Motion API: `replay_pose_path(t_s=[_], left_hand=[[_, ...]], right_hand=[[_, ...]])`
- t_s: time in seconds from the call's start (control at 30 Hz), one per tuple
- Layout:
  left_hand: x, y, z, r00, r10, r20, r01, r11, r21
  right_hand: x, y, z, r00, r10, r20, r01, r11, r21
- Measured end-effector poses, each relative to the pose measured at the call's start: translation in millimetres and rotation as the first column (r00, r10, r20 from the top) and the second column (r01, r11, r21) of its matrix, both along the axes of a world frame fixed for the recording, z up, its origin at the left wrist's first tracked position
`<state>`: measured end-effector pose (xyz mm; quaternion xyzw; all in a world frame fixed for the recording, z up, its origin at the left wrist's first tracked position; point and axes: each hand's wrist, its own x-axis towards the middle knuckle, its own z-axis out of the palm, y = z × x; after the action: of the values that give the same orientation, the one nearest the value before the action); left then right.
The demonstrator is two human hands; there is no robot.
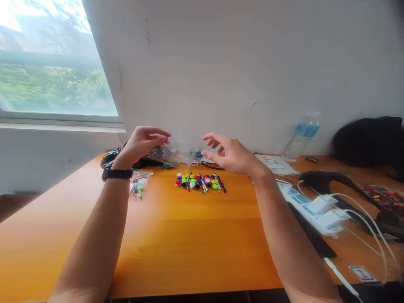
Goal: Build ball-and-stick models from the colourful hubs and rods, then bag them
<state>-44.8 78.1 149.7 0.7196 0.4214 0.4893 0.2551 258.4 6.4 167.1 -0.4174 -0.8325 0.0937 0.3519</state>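
Observation:
My left hand [143, 143], with a black band on its wrist, pinches the edge of a clear plastic bag [183, 155] above the table's far part. The see-through bag hangs to the right of those fingertips, and its outline is faint. Facing it from the right is my right hand [230, 153], thumb and fingers apart, just off the bag's right side. Below the hands, small coloured round caps [192, 179] lie in rows on the wood, with thin coloured sticks [202, 183] laid between them. Near my left wrist is another clear bag [139, 185] holding small coloured pieces.
A black plastic bag [110, 159] lies at the back left of the wooden table [189, 240]. Rightward are a clear bottle [298, 141], a white packet [276, 164], a power strip [306, 206] with plugged chargers and cables, a small card [362, 273] and a dark bundle [369, 141].

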Motion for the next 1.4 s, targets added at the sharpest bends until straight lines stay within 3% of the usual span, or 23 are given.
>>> replay_pose_path(t_s=[0.1,0.2,0.3,0.47,0.57,0.7,0.77,0.83,0.97,1.03,1.13,1.33,1.4], left_hand=[[11.3,-13.0,7.0,0.994,-0.106,-0.005,0.106,0.993,-0.045],[16.1,-12.6,6.3,0.986,-0.165,0.037,0.165,0.986,-0.024],[16.7,-7.7,4.8,0.983,-0.176,0.054,0.176,0.984,0.005],[19.3,-9.0,-2.6,0.983,-0.169,0.067,0.175,0.980,-0.097],[23.3,-18.9,-24.9,0.968,-0.222,0.115,0.240,0.953,-0.185],[32.4,-43.6,-77.8,0.954,-0.188,0.234,0.259,0.910,-0.323],[38.9,-57.4,-105.8,0.937,-0.189,0.292,0.316,0.816,-0.485],[45.1,-68.0,-129.0,0.915,-0.239,0.325,0.388,0.744,-0.544],[49.5,-74.9,-153.6,0.898,-0.281,0.340,0.434,0.702,-0.565],[47.1,-74.0,-156.2,0.906,-0.286,0.312,0.420,0.703,-0.574],[42.3,-73.3,-153.9,0.921,-0.274,0.277,0.387,0.727,-0.567],[40.9,-75.9,-151.7,0.930,-0.249,0.272,0.362,0.754,-0.548],[41.1,-75.7,-154.0,0.953,-0.242,0.183,0.302,0.820,-0.487]], right_hand=[[5.8,22.6,-15.2,1.000,0.011,-0.029,-0.014,0.995,-0.099],[11.7,33.6,-21.4,0.987,0.104,-0.122,-0.131,0.963,-0.237],[19.1,34.0,-17.3,0.956,0.194,-0.219,-0.254,0.921,-0.295],[32.7,27.5,-16.9,0.944,0.167,-0.286,-0.263,0.901,-0.344],[37.4,22.2,-41.1,0.906,0.093,-0.413,-0.287,0.853,-0.437],[35.8,9.9,-92.9,0.758,-0.141,-0.636,-0.287,0.804,-0.521],[31.6,4.0,-117.2,0.687,-0.245,-0.684,-0.271,0.787,-0.554],[26.4,0.5,-137.1,0.642,-0.298,-0.707,-0.276,0.770,-0.575],[18.1,0.5,-166.0,0.708,-0.275,-0.650,-0.272,0.744,-0.611],[16.4,1.6,-175.5,0.744,-0.254,-0.618,-0.259,0.742,-0.618],[15.9,2.2,-181.7,0.726,-0.258,-0.637,-0.293,0.722,-0.627],[20.9,1.0,-172.9,0.666,-0.274,-0.694,-0.336,0.720,-0.607],[24.3,0.5,-171.1,0.684,-0.266,-0.680,-0.359,0.689,-0.630]])
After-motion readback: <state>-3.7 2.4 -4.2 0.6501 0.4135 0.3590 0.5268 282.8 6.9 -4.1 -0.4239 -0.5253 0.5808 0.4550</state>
